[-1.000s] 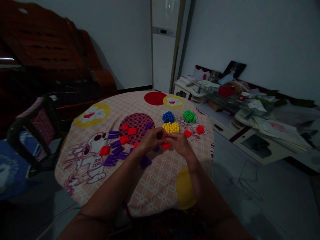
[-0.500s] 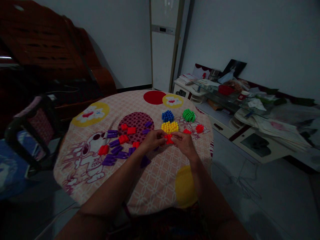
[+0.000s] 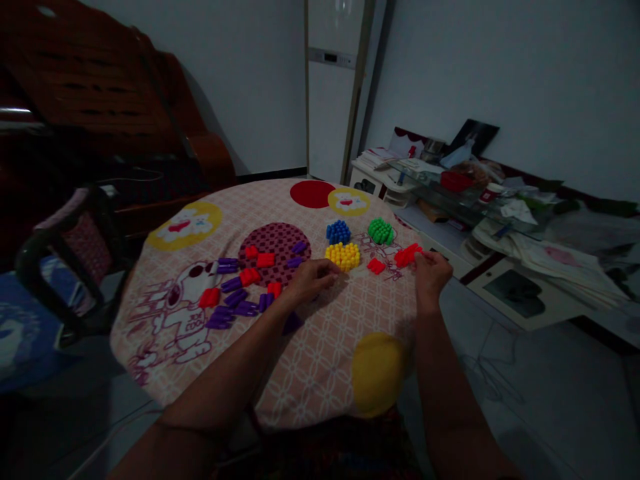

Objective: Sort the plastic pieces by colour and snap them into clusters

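Note:
My right hand (image 3: 433,272) is at the right edge of the table, fingertips pinched on a red plastic building block (image 3: 409,255), which merges in view with the red piece lying there. My left hand (image 3: 314,279) hovers over the table's middle, fingers loosely bent and apart, with nothing seen in them. Just beyond it sits a cluster of yellow knobbed pieces (image 3: 343,256). Behind that are a blue cluster (image 3: 339,232) and a green cluster (image 3: 381,231). Another red block (image 3: 376,266) lies between my hands.
Several purple pieces (image 3: 220,318) and red blocks (image 3: 209,297) lie scattered on the left of the patterned tablecloth (image 3: 320,373). A dark-framed chair (image 3: 75,247) stands at the left. On the right is a cluttered low cabinet (image 3: 520,287).
Both hands were together on a red block near the yellow cluster. My right hand has carried it right to the other red piece; my left hand has let go and stayed near the middle.

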`<state>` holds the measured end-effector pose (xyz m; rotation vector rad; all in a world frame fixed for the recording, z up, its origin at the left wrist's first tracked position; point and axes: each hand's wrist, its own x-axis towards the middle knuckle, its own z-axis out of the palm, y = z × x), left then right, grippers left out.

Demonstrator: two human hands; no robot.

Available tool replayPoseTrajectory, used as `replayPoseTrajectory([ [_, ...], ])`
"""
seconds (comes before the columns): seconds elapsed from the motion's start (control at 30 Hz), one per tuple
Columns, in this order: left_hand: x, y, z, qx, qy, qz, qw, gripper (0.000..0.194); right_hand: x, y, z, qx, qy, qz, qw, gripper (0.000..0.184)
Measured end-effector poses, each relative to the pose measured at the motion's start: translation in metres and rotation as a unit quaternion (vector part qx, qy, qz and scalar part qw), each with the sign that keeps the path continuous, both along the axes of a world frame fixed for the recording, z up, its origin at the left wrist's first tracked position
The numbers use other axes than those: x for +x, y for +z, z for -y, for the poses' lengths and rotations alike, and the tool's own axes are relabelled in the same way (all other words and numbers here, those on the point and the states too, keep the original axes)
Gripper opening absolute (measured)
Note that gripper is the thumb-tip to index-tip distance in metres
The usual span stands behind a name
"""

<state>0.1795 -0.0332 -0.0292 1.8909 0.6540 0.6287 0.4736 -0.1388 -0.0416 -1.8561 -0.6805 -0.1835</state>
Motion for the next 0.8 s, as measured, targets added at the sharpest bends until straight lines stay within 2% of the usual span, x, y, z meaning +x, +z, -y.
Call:
replayPoseTrajectory([
  [0.1, -0.001, -0.002, -0.001, 0.004, -0.002, -0.001, 1.0, 0.024, 0.024, -0.002, -0.007, -0.005, -0.073, 0.011, 0.997, 0.026],
  [0.17, -0.001, -0.004, -0.001, 0.006, -0.006, 0.002, 1.0, 0.025, 0.029, -0.003, -0.012, -0.032, -0.085, 0.021, 0.996, 0.022],
  [0.33, -0.001, -0.007, -0.003, 0.016, -0.011, -0.008, 1.0, 0.027, 0.029, -0.009, -0.018, -0.073, -0.076, 0.019, 0.994, 0.018],
  [0.57, -0.004, -0.004, -0.002, 0.028, -0.019, -0.032, 0.999, 0.027, 0.03, -0.013, -0.018, -0.13, -0.05, 0.019, 0.99, 0.026],
  [0.8, -0.003, -0.002, -0.001, 0.1, -0.034, -0.054, 0.993, 0.021, 0.028, -0.012, -0.01, -0.133, -0.059, 0.066, 0.987, 0.035],
])
